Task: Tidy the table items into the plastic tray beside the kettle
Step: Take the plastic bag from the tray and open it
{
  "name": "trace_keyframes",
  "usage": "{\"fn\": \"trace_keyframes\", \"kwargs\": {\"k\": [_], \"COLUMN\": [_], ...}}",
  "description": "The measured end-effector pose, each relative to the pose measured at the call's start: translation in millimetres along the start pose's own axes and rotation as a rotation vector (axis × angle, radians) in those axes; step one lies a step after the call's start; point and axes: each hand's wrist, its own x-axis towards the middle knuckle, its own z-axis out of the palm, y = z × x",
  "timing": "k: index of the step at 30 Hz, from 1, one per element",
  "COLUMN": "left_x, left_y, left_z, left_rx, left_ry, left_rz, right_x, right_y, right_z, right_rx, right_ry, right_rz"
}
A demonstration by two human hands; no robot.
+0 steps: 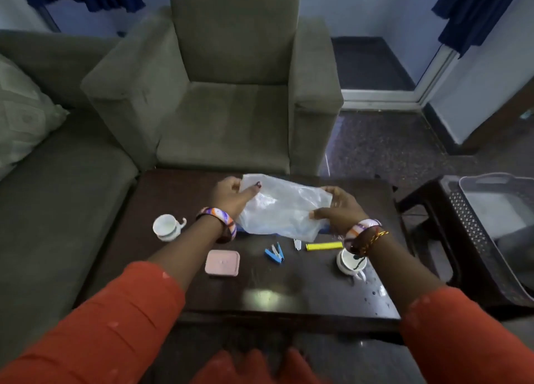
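The room is dim and bluish, the whole picture soft. A pale patch of glare sits near the front edge of the table. Wide-angle bending curves walls and sleeves at the borders.

Both hands, left hand and right hand, hold a plastic bag.

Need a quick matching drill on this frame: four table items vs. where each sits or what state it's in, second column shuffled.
Things:
1. plastic bag
2. pink case
3. yellow marker
4. grey tray

Place or state:
A. on the side stool, far right
B. held by both hands
C. lying beside the right wrist
D. flat below the left forearm

Pairs: 1-B, 2-D, 3-C, 4-A
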Motion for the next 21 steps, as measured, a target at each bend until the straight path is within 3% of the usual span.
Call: {"fn": "trace_keyframes", "kwargs": {"k": [5,8,11,15,18,21], "left_x": [-20,-29,-26,-18,-30,-56], "left_y": [-64,-99,-125,-157,-174,-191], "left_z": [44,73,99,126,139,154], "left_rx": [0.180,0.305,0.384,0.440,0.586,0.823], "left_ry": [-0.188,-0.212,-0.178,-0.049,0.014,-0.070], "left_rz": [-0.260,-0.321,-0.392,-0.425,-0.284,0.113], "right_x": [-2,0,5,2,-3,-6], "right_y": [80,129,168,193,218,235], "right_z": [-11,-15,-14,-6,5,15], "right_rx": [-0.065,-0.348,-0.531,-0.946,-1.161,-1.241], "right_ry": [0.038,0.024,0.035,0.090,-0.009,-0.167], "right_rz": [0.261,0.315,0.302,0.085,-0.075,-0.084]}}
